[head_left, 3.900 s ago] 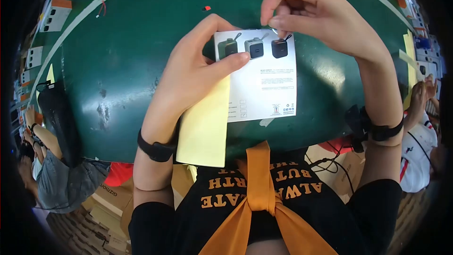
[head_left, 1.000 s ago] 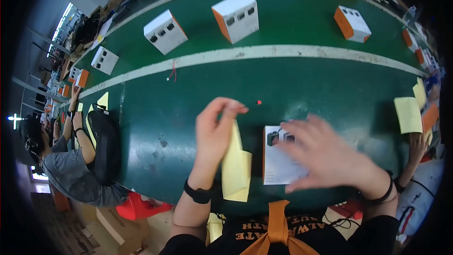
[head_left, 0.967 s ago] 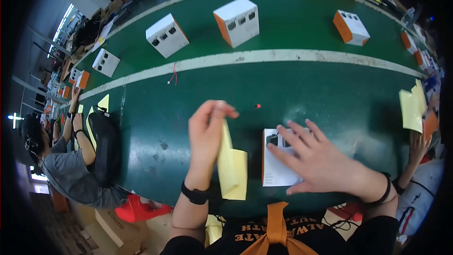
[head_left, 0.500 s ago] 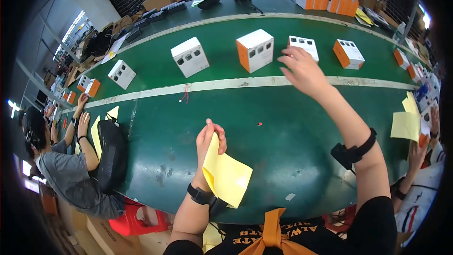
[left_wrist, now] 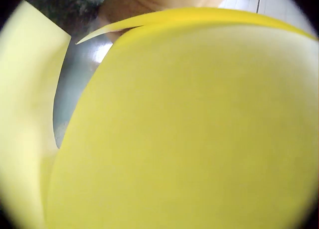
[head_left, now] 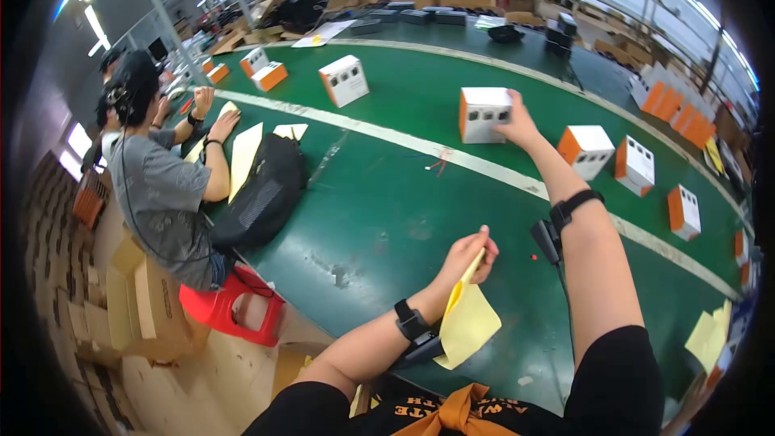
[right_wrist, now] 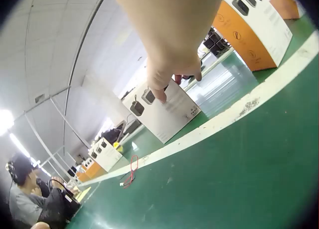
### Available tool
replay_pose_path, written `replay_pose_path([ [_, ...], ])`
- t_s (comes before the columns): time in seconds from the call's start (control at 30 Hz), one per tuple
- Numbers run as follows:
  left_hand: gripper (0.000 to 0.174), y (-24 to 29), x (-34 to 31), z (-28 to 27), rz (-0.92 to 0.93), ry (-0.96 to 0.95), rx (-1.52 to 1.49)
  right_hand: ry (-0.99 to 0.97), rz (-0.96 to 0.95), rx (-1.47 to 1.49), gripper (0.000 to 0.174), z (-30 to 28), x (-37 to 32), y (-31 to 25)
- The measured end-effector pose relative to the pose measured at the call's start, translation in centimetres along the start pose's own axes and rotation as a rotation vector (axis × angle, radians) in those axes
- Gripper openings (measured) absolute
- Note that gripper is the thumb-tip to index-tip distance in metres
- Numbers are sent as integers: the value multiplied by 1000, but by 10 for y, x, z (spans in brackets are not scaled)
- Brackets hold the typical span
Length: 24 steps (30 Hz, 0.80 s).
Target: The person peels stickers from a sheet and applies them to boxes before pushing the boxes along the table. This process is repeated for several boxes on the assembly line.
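Observation:
In the head view my right hand (head_left: 518, 119) grips the right side of a white and orange speaker box (head_left: 484, 113) standing on the far green strip. The right wrist view shows the thumb on the printed face of this box (right_wrist: 167, 114); the far fingers are partly hidden. My left hand (head_left: 467, 260) holds a folded yellow cloth (head_left: 472, 327) above the near part of the table. Close to the left wrist camera, the cloth (left_wrist: 189, 124) fills most of that view.
Several similar boxes, such as one box (head_left: 585, 152), stand along the strip beyond a white line. A red wire (head_left: 440, 163) lies by that line. Left are a black bag (head_left: 262, 194), a red stool (head_left: 242, 307) and a seated person (head_left: 161, 178).
The box formerly before me has gone to the far strip. My right hand has moved from there leftward to another box. The left hand still holds the cloth; the head view has turned left.

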<state>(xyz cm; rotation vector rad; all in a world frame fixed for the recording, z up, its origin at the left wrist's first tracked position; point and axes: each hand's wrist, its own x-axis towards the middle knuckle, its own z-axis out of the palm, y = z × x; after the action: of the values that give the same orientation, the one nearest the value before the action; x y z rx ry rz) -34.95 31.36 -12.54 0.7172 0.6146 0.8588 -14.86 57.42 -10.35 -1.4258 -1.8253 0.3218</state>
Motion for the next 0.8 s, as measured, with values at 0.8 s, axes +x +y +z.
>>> replay_pose_path([
  [0.8,47,37,-42,42,183,-92,62,121,48,-300,41,-113,-309,-91],
])
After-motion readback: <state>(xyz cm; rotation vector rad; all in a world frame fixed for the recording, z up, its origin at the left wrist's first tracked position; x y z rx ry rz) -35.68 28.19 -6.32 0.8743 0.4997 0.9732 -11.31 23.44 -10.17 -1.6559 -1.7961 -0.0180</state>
